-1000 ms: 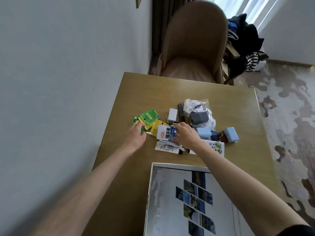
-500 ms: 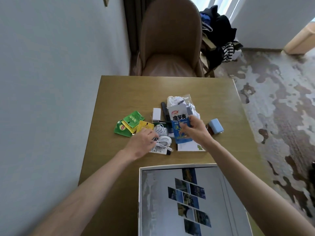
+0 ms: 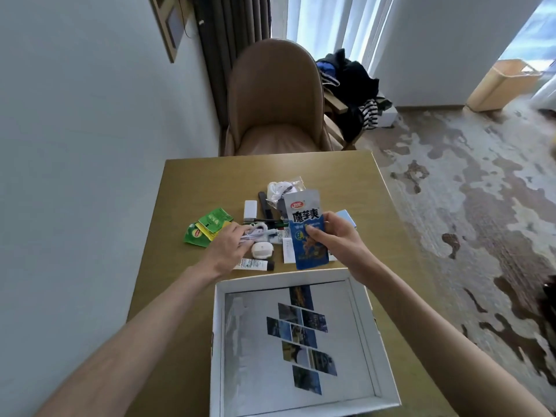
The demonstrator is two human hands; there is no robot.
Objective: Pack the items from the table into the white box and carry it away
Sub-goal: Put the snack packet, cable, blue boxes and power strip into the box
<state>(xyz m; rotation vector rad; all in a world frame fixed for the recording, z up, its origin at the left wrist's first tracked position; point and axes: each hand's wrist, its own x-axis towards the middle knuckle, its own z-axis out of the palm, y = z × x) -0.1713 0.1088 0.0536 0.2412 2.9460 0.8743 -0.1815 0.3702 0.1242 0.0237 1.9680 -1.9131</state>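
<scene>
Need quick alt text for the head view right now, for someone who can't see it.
The right hand holds a blue-and-white snack packet upright above the table, just beyond the open white box. The left hand grips a white cable among small scattered items.

Daylight floods in from the far window [image 3: 328, 22], blown out white there, my table [image 3: 192, 182] evenly lit with soft shadows, wide-angle bending at the edges, my forearms smeared near the frame bottom, overall slightly soft.
</scene>
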